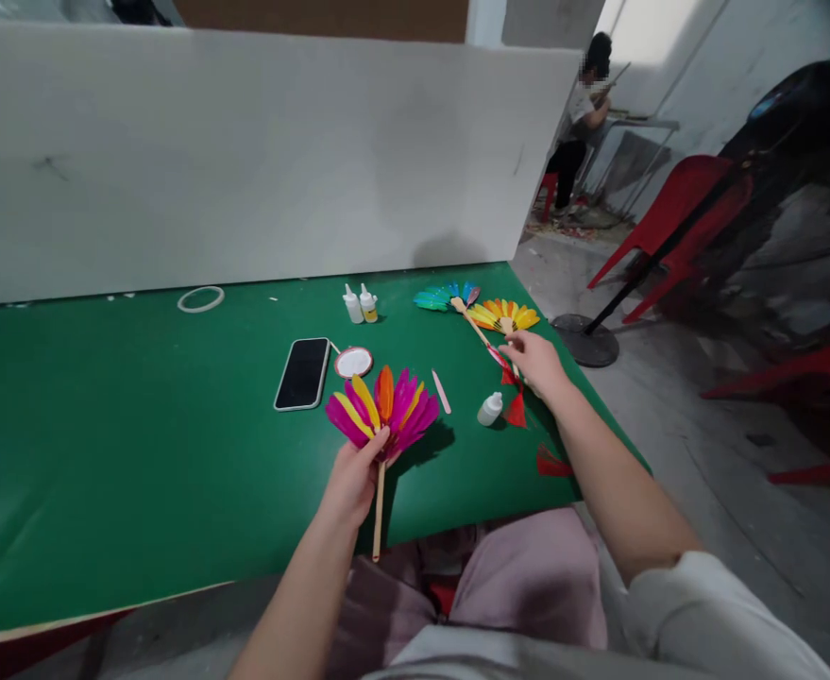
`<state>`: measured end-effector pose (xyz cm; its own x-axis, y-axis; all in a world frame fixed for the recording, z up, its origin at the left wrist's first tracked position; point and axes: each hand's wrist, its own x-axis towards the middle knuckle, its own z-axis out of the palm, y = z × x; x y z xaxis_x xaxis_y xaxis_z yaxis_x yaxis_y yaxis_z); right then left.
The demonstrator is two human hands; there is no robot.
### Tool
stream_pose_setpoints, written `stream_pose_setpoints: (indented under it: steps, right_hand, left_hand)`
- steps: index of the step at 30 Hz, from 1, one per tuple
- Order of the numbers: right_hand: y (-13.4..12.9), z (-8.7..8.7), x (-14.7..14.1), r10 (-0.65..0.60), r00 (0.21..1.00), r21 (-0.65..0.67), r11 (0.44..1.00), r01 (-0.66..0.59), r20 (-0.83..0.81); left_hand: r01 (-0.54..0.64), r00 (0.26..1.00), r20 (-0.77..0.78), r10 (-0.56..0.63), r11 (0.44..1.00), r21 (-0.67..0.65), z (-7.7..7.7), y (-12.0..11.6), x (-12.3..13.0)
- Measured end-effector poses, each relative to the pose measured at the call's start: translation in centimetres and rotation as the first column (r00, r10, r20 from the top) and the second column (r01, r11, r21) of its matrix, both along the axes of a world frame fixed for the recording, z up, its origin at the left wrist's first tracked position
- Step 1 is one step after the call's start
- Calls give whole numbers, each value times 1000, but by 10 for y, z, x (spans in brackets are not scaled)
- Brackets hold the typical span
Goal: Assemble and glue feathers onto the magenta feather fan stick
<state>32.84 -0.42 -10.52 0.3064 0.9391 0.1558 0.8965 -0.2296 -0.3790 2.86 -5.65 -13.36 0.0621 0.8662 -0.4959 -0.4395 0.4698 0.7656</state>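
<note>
Head view shows, in the lower middle of the frame, the left hand [353, 477], which is closed on a feather fan [384, 416]. The fan has magenta, yellow and orange feathers, spread upward, and its pale stick points down over the front edge of the green bench [174, 453]. The thumb lies at the base of the feathers.

The right hand [533, 364] is at the right of the centre, well apart from the left one. Its fingers are bent just beside the yellow fan [505, 314], near the handle; if they grip it, I cannot tell. To the left of this yellow fan, and touching it, lies the blue fan [449, 297]. Red tassels [516, 408] lie below the right hand, and one more red tassel [552, 463] is close to the right edge of the bench.

Near the centre, two small bottles [362, 304] stand side by side. Below them are a phone [302, 374] and a small round white piece with a red rim [353, 362]. A pale pointed tool [441, 391] lies between the held fan and another white bottle [490, 409]. At the upper left of the bench lies a ring [200, 299], before the white board [259, 161]. In the upper right of the frame, a person [584, 123] is sitting.
</note>
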Motion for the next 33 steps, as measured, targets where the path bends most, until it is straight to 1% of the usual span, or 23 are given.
stream_pose_setpoints:
  steps: [1, 3, 6, 9, 12, 17, 22, 24, 27, 28, 30, 31, 32, 33]
  right_hand:
    - [13, -10, 2, 26, 999, -39, 999, -25, 39]
    - [27, -27, -2, 64, 992, -94, 994, -54, 109]
    - [27, -42, -12, 95, 973, -149, 987, -64, 212]
    - [16, -49, -14, 118, 947, -155, 985, -74, 300]
    - [7, -54, -12, 140, 923, -131, 986, -98, 360]
    - [6, -61, -8, 140, 907, -62, 990, -125, 398]
    - [6, -72, -10, 151, 901, -7, 987, -162, 406]
    - [3, -76, -11, 134, 903, 17, 988, -154, 409]
    - [-2, -81, -10, 111, 905, 45, 989, -142, 411]
    - [-4, -83, -10, 97, 906, 54, 990, -131, 411]
    - [-6, -87, -10, 71, 907, 68, 992, -109, 415]
    - [-6, -88, -10, 64, 905, 72, 992, -103, 420]
    - [-7, -89, -10, 59, 903, 75, 992, -100, 426]
    - [-7, -90, -11, 57, 901, 77, 992, -100, 431]
  left_hand:
    - [1, 1000, 6, -1, 1000, -26, -3, 2, 1]
    - [3, 1000, 16, -2, 999, -54, -8, 4, 4]
    - [25, 999, 38, -23, 998, -50, -13, 5, 7]
    - [59, 997, 51, -57, 998, -31, -17, 3, 9]
    - [63, 997, 40, -62, 998, -19, -19, 1, 11]
    - [65, 998, 13, -65, 998, 23, -24, -3, 12]
    - [97, 992, -89, -88, 990, 103, -28, -2, 9]
    - [96, 987, -144, -73, 982, 161, -28, -1, 8]
    - [99, 972, -234, -33, 956, 278, -30, 0, 8]
    - [99, 965, -261, -19, 950, 296, -31, 0, 7]
    - [89, 933, -359, 29, 947, 309, -32, -1, 4]
    - [87, 889, -452, 76, 941, 328, -32, -1, 2]
    - [100, 814, -565, 137, 925, 368, -32, -1, 0]
    - [145, 707, -677, 204, 895, 422, -32, -1, -3]
